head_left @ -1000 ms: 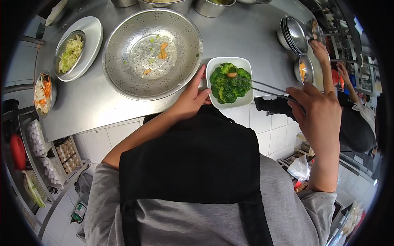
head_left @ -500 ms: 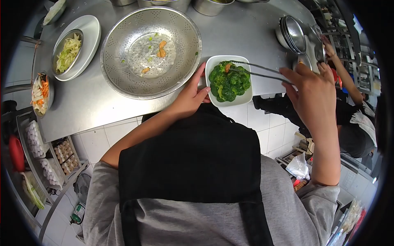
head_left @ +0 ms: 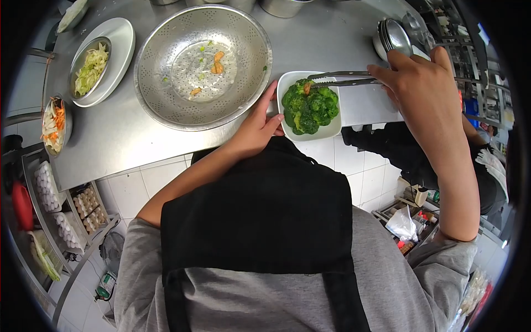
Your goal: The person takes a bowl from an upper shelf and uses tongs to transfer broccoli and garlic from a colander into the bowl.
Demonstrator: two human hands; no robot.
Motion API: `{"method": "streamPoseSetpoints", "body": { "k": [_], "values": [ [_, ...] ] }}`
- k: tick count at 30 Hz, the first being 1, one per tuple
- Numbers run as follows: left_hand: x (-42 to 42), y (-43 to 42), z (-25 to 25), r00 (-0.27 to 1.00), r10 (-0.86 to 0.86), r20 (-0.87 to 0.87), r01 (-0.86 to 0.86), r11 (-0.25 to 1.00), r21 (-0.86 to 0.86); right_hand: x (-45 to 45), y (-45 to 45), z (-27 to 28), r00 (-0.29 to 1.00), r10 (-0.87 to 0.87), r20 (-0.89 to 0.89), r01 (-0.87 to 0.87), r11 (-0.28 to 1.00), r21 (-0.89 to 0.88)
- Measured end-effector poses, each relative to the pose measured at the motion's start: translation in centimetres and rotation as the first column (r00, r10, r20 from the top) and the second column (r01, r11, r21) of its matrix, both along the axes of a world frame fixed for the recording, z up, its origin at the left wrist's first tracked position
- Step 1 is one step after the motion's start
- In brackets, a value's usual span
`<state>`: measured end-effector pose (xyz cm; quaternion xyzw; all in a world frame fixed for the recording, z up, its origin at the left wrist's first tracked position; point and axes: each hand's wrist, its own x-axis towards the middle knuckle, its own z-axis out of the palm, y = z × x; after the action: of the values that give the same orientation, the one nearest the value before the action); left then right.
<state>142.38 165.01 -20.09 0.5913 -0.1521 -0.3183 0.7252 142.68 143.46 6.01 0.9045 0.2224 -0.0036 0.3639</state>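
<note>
My left hand [head_left: 256, 130] grips the left side of a white square bowl [head_left: 331, 134], which is at the table's front edge. Broccoli florets [head_left: 311, 113] are heaped in this bowl. My right hand [head_left: 425, 86] is closed around a pair of metal tongs [head_left: 348, 83], reaching in from the right. At the tongs' tips, on top of the broccoli, is a small orange-brown piece [head_left: 307, 87]; whether the tips pinch it I cannot tell. Left of the bowl stands a perforated metal colander [head_left: 150, 83] with several similar orange pieces [head_left: 217, 63] and green bits inside.
A white oval plate [head_left: 123, 58] carries a dish of shredded cabbage [head_left: 91, 69]. Beside it is a dish of carrot and pale strips [head_left: 52, 130]. Nested metal bowls [head_left: 395, 36] stand at the back right. Egg trays [head_left: 69, 229] fill a lower-left shelf. Another person [head_left: 431, 149] is at the right.
My right hand has shifted a little right and up, turning the tongs nearly level, with their tips still at the orange piece. My left hand and the bowl stay almost in place.
</note>
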Motion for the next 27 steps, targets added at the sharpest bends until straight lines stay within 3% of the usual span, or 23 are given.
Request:
{"method": "streamPoseSetpoints", "body": {
  "k": [4, 7, 9, 12, 16, 18, 22, 24, 27],
  "values": [
    [0.0, 0.0, -0.1, 1.000, 0.008, -0.002, -0.008, 1.000, -0.006, 0.5, 0.2, 0.7, 0.996, 0.075, 0.052, -0.077, 0.996, 0.047],
    [0.0, 0.0, -0.5, 1.000, 0.005, 0.003, -0.005, 1.000, -0.002, 0.9, 1.4, 1.1, 0.995, 0.046, 0.092, -0.063, 0.980, 0.191],
    [-0.1, -0.1, -0.5, 1.000, 0.008, 0.018, -0.008, 1.000, -0.019, 1.5, 2.9, 0.2, 0.996, 0.047, 0.077, -0.070, 0.940, 0.334],
    [-0.1, -0.1, -0.3, 1.000, 0.011, 0.001, -0.011, 0.999, -0.047, 2.6, 5.6, -3.0, 0.997, 0.063, 0.050, -0.076, 0.931, 0.356],
    [-0.1, 0.1, -0.1, 1.000, -0.021, -0.020, 0.021, 1.000, -0.010, 5.3, 7.2, -6.5, 0.997, 0.012, 0.070, -0.031, 0.963, 0.267],
    [-0.1, 0.1, -0.3, 1.000, -0.015, 0.005, 0.015, 1.000, -0.025, 6.7, 7.0, -7.7, 0.988, 0.117, 0.097, -0.141, 0.942, 0.304],
    [-0.1, 0.1, -0.4, 1.000, -0.016, 0.008, 0.016, 1.000, -0.011, 8.2, 8.0, -8.3, 0.983, 0.171, 0.067, -0.183, 0.937, 0.298],
    [-0.2, 0.1, -0.5, 1.000, -0.010, 0.014, 0.010, 1.000, -0.012, 8.7, 9.1, -7.2, 0.987, 0.013, -0.160, 0.019, 0.980, 0.198],
    [-0.2, -0.3, -0.9, 0.998, 0.042, 0.049, -0.039, 0.998, -0.045, 8.2, 8.4, -5.6, 0.973, -0.048, -0.225, 0.070, 0.994, 0.088]
  ]
}}
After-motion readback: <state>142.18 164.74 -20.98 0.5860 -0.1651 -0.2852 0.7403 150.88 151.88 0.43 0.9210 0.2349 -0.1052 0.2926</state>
